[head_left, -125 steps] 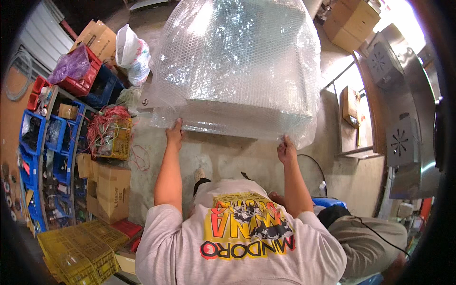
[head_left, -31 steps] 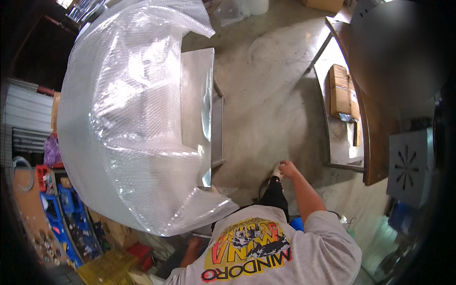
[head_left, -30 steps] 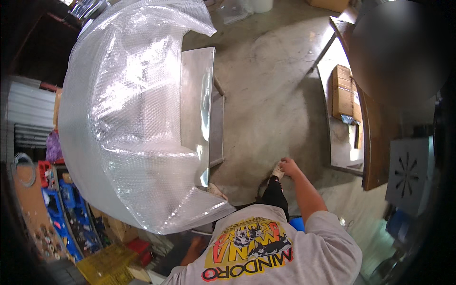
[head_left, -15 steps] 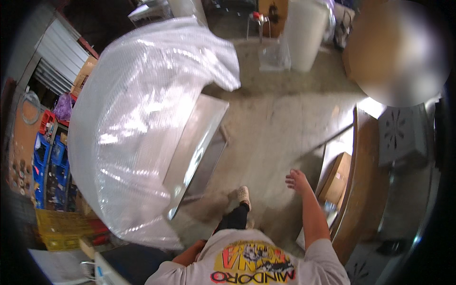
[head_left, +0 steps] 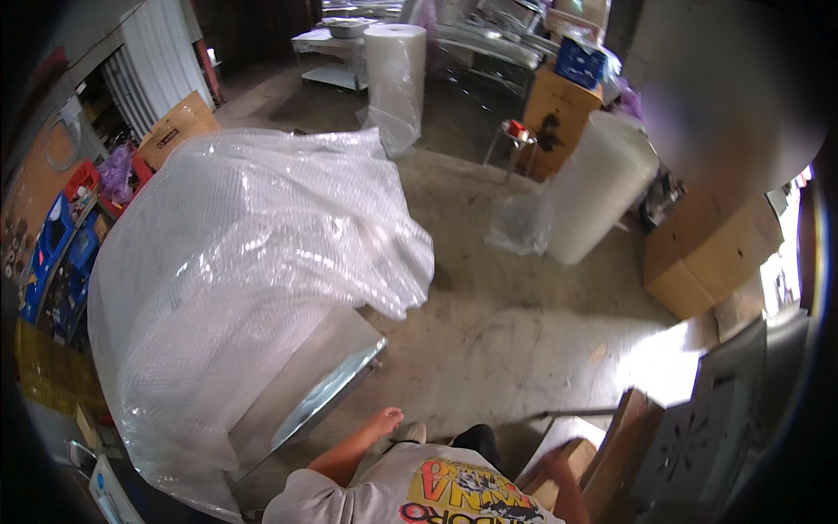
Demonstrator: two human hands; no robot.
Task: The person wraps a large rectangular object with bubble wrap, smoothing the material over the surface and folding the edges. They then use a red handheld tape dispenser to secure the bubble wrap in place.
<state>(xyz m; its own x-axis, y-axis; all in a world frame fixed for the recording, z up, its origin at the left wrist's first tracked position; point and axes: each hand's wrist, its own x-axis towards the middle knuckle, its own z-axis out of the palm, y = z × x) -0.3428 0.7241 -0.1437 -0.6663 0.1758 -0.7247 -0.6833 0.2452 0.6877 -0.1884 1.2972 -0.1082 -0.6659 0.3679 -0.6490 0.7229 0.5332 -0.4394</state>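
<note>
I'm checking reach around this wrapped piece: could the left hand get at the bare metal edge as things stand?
Probably yes. The left hand appears close to the bare metal edge, which sticks out past the bubble wrap, and nothing visible stands between hand and edge.

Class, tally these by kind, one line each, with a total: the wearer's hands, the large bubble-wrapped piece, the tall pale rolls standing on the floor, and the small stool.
Hands, left hand and right hand: 2
Bubble-wrapped piece: 1
Tall pale rolls: 2
Small stool: 1
Total: 6
</note>
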